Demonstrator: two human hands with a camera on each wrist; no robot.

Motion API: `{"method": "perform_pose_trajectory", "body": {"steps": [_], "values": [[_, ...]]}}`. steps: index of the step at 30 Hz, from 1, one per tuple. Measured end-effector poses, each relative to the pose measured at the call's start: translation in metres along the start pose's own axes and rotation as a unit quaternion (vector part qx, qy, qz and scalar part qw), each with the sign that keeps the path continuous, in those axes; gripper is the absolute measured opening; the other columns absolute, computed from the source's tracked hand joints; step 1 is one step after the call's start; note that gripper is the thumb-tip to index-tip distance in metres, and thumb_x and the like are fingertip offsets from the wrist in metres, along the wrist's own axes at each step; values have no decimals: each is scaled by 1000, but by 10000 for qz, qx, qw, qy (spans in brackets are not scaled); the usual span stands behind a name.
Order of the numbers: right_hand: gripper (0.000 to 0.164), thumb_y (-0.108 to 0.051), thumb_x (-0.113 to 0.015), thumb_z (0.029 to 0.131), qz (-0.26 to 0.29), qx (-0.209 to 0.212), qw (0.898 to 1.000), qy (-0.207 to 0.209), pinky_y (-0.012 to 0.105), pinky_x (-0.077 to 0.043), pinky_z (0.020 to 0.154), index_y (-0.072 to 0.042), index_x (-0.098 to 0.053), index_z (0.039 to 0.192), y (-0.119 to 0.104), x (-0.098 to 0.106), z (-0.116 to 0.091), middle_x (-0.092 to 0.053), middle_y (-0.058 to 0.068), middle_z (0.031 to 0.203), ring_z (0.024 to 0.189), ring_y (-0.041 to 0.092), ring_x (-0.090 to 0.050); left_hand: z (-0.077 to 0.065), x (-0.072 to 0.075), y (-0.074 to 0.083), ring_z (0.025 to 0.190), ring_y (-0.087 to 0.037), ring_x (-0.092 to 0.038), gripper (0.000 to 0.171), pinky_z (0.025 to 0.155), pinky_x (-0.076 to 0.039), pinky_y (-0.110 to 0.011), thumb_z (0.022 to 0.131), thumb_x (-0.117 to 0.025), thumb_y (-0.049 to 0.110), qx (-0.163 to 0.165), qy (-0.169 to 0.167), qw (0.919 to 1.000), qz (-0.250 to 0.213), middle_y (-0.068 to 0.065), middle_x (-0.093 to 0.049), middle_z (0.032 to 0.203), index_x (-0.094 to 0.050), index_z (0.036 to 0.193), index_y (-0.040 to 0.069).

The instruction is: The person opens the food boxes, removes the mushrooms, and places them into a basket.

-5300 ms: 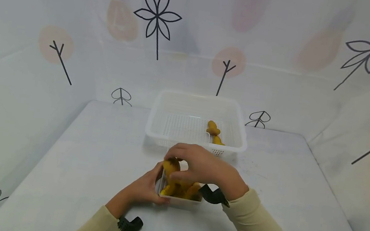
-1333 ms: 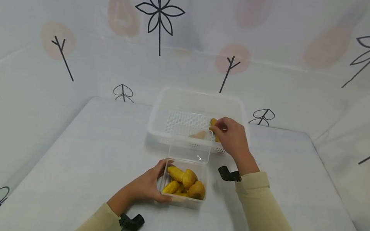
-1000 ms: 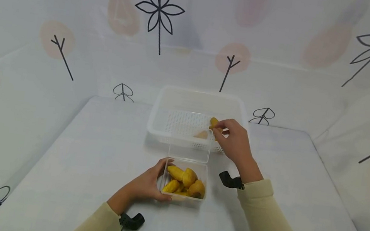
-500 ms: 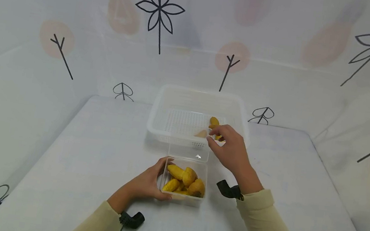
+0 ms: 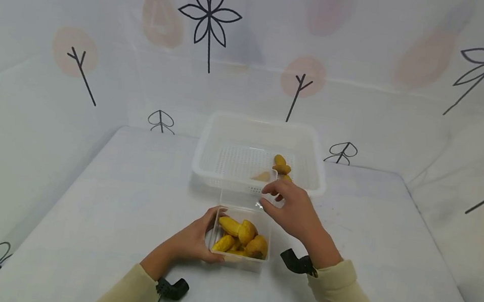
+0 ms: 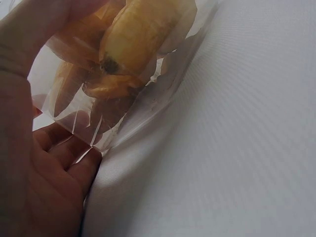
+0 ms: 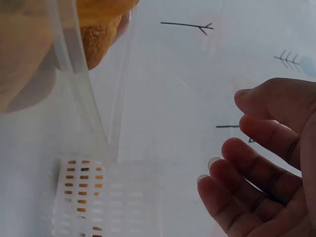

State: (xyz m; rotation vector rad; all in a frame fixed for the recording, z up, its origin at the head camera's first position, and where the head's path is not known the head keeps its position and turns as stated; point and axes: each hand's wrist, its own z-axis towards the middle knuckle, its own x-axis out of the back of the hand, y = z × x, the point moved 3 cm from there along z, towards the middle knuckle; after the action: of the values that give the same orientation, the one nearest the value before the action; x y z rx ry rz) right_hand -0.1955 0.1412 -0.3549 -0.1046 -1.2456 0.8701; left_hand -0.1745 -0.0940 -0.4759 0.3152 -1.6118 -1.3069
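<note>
My left hand point(image 5: 194, 236) grips a clear plastic box point(image 5: 238, 264) by its left side, thumb in front and fingers round the back corner. Several yellow fruits point(image 5: 247, 232) lie heaped in the box, some with a dark end. In the left wrist view the fruits point(image 6: 133, 42) show through the clear wall. The box's hinged lid point(image 5: 240, 200) is folded back towards a white basket. Above the lid's right side hovers my right hand point(image 5: 291, 208); in the right wrist view its fingers point(image 7: 247, 158) are loosely curved with nothing between them.
The white perforated basket point(image 5: 203, 164) stands behind the box at the back of the white-covered table point(image 5: 125, 197). A few yellow fruits point(image 5: 282, 168) lie at its right side. A patterned cloth point(image 5: 257, 35) encloses the back and sides.
My right hand was in the box with a fruit, then reached over the basket's fruits. Now it has drawn back towards me, empty, leaving those fruits there. My left hand stays on the box.
</note>
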Motion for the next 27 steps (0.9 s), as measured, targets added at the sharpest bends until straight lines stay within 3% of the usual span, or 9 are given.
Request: {"method": "perform_pose_trajectory", "body": {"steps": [7,17,27], "values": [[17,-23,-72,87,18,96,9987,-493,33,-57,81,-15,-67,101,-7,-3,-5,-68,0,101,90,16,-65,0,0,-2,137,-14,-41,111,115,-32,-47,64,-86,44,-30,14,9999,106,5,-42,145,-20,149,17],[19,-31,-71,87,-106,289,9912,-1289,31,-53,81,-19,-67,102,-15,-16,-11,-65,-10,98,88,8,-58,0,0,-3,140,-11,-37,111,116,-30,-45,64,-87,43,46,-31,10000,34,3,-39,149,-19,149,19],[25,-34,-69,88,-353,245,9785,-2017,32,-52,81,-17,-68,106,-21,-29,-14,-65,-5,102,93,15,-61,0,-1,-2,137,-9,-40,111,116,-31,-45,64,-86,44,93,12,9999,124,10,-41,143,-20,149,18]]}}
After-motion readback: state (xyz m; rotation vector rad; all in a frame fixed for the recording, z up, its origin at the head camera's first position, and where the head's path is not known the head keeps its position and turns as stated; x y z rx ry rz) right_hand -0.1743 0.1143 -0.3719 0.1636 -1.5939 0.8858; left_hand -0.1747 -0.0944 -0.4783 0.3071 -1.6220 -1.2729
